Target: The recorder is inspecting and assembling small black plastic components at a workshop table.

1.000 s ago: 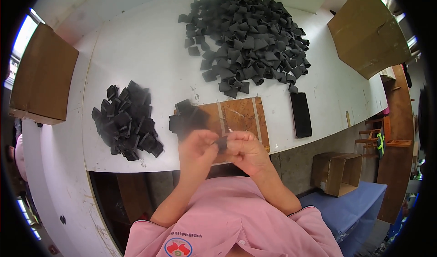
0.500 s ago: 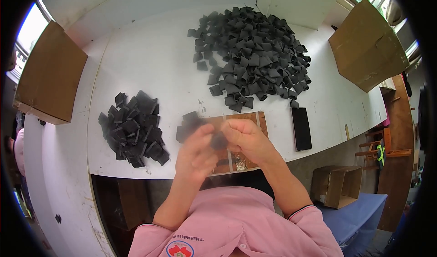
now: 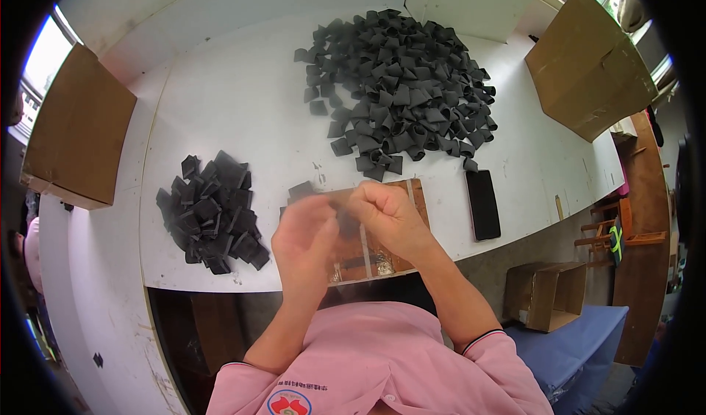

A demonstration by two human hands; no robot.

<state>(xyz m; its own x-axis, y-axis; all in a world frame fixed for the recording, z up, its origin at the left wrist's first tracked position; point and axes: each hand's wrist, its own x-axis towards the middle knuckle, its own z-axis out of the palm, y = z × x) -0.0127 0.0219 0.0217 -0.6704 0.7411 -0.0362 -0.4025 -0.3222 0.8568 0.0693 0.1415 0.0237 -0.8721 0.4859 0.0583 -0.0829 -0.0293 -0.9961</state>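
Observation:
My right hand (image 3: 388,216) is closed, thumb and fingers pinched, over a brown board (image 3: 418,202) with pale strips. A small black piece (image 3: 348,225), blurred by motion, shows between my hands and seems held in the right fingers. My left hand (image 3: 303,227) is right beside it, its fingers too smeared to read. Just beyond the left hand lie a few flat black pieces (image 3: 300,190), partly covered by it. Further left is a pile of flat, folded black pieces (image 3: 213,213). Toward the far side spreads a larger heap of curled, tube-like black pieces (image 3: 401,84).
A black phone (image 3: 483,205) lies on the white table (image 3: 243,113) to the right. Cardboard boxes stand at the far left (image 3: 81,128) and far right (image 3: 588,66). Another open carton (image 3: 544,294) sits lower right, near a blue cloth-covered surface (image 3: 570,349).
My left hand has shifted slightly left and its fingers have moved, still blurred. The right hand has stayed near the same spot, a little farther up. The whole view has shifted slightly.

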